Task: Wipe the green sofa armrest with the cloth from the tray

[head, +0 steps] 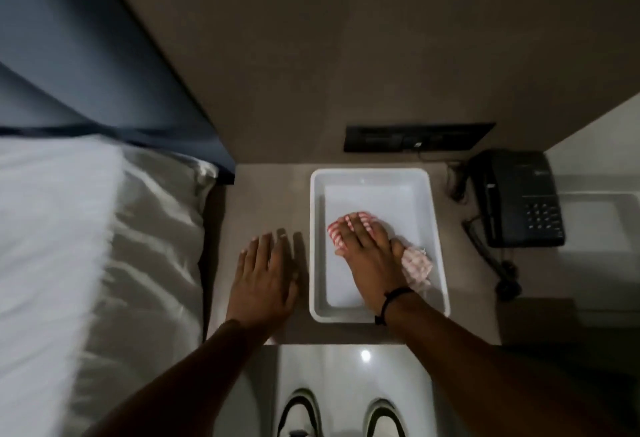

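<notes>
Fingers of your right hand (pixel 372 256) lie spread over the red-striped cloth (pixel 415 263) in the white tray (pixel 370 175), pressing rather than gripping; curl them to bunch the fabric before lifting. Your left hand (pixel 265 277) rests flat and empty on the desk (pixel 270 194) beside the tray. No green sofa armrest shows.
</notes>
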